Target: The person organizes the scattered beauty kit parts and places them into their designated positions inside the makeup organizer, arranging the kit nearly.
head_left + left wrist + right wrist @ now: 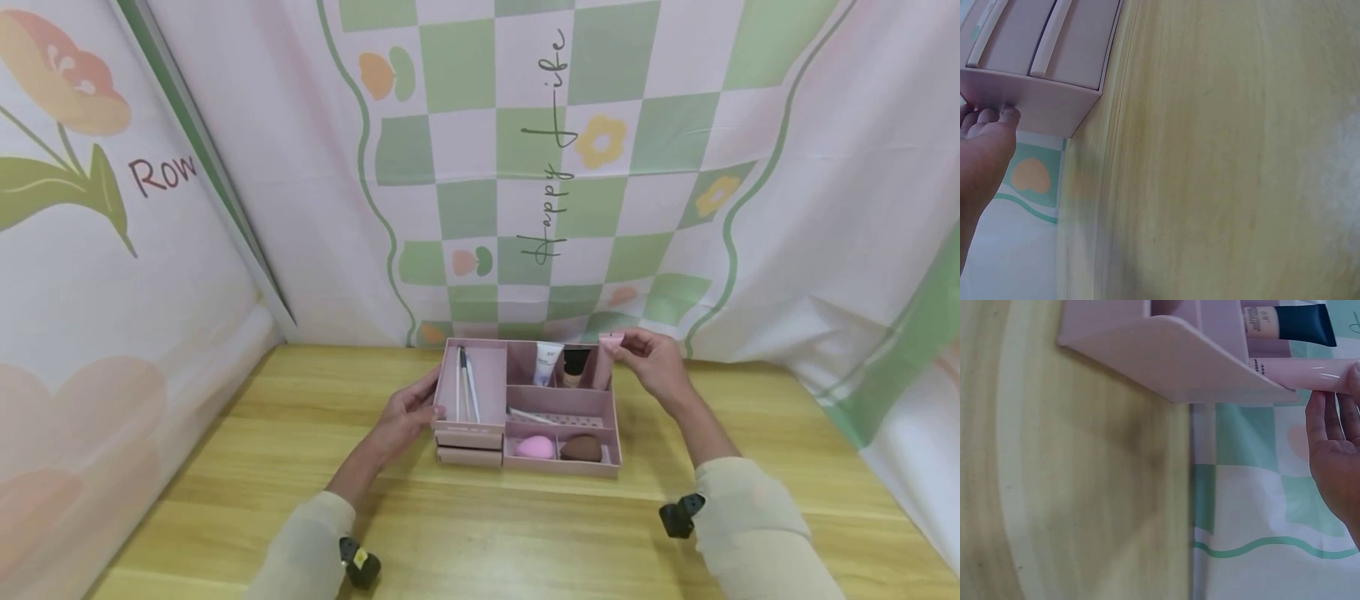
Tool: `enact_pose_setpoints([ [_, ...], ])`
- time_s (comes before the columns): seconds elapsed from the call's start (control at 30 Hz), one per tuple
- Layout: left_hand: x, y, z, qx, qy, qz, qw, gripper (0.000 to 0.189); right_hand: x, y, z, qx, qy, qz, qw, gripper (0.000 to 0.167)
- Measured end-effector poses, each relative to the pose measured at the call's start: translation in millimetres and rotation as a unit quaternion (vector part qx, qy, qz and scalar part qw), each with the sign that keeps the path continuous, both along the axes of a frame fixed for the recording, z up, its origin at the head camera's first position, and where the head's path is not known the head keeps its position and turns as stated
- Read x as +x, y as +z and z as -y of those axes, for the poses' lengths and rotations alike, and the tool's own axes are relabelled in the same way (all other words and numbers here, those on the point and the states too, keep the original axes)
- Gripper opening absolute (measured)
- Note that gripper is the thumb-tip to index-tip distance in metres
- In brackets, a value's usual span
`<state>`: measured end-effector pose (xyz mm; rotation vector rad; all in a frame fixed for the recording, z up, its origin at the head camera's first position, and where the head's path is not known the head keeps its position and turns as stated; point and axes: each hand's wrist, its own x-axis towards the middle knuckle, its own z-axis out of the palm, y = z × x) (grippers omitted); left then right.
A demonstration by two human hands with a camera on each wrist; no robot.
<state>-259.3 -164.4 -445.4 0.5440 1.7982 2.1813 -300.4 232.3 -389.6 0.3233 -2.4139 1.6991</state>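
Note:
A pink desktop organizer (561,468) with several compartments stands on the wooden table. My left hand (405,421) rests against its left side, fingers touching the outer wall in the left wrist view. My right hand (654,362) pinches the upper end of a pink tube (606,367) at the back right compartment; the tube's lower part is inside. Beside it stand a black-capped tube (575,365) and a white tube (548,363). Slim brushes (468,387) lie in the left tray. A pink makeup sponge (536,447) and a brown makeup sponge (581,448) sit in the front compartments.
Two drawers (1075,44) are closed under the left tray. A thin white stick (531,415) lies in the middle compartment. Behind the organizer hangs a checkered curtain (525,208), and another printed cloth (112,333) hangs at the left. The table (480,533) extends toward me.

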Motion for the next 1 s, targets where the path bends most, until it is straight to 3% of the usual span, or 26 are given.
enact_pose_setpoints([
  [0.53,0.2,0.6,-0.4,-0.001,0.002,-0.003,1.0000,0.078,0.0,-14.3,-2,0.010,0.025,0.004,0.9996,0.037],
  [1.0,1.0,3.5,-0.6,-0.004,0.006,0.005,1.0000,0.077,2.6,-14.1,-2,-0.006,0.029,-0.001,0.9996,0.042],
])
